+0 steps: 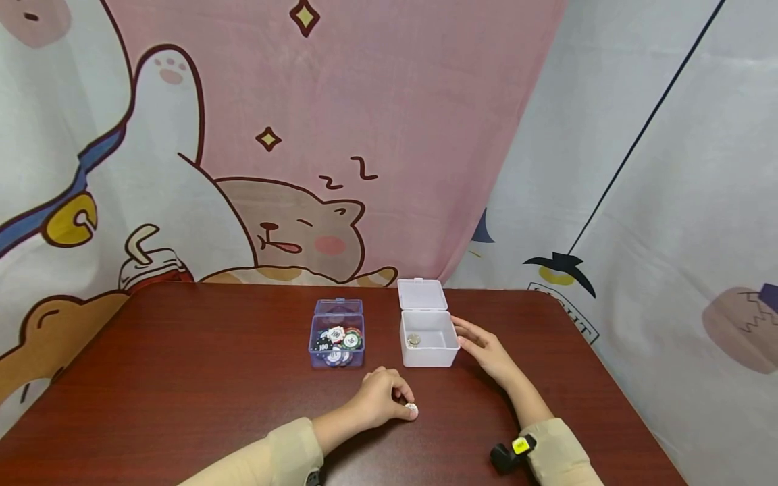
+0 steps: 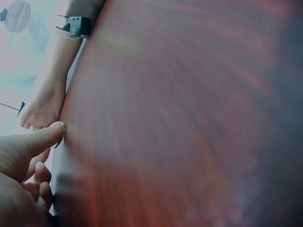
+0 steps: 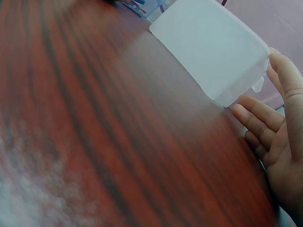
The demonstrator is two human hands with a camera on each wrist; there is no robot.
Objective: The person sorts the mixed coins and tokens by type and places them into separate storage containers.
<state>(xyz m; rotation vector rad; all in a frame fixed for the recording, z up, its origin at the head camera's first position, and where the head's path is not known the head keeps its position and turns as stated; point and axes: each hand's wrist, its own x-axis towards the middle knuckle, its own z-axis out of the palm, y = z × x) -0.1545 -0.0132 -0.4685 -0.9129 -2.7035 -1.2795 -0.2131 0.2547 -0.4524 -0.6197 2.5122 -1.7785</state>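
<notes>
Near the front middle of the table, my left hand pinches a small shiny coin between thumb and finger. The left wrist view shows this coin edge-on at the thumb tip. A white plastic box with its lid folded back stands beyond that hand, with coins at the left of its floor. My right hand rests its fingertips against the box's right side. In the right wrist view its fingers are mostly extended beside the box wall.
Left of the white box stands a translucent blue box, lid open, holding several poker chips. Both boxes sit on a dark red wooden table. A printed cartoon curtain hangs behind the table's far edge.
</notes>
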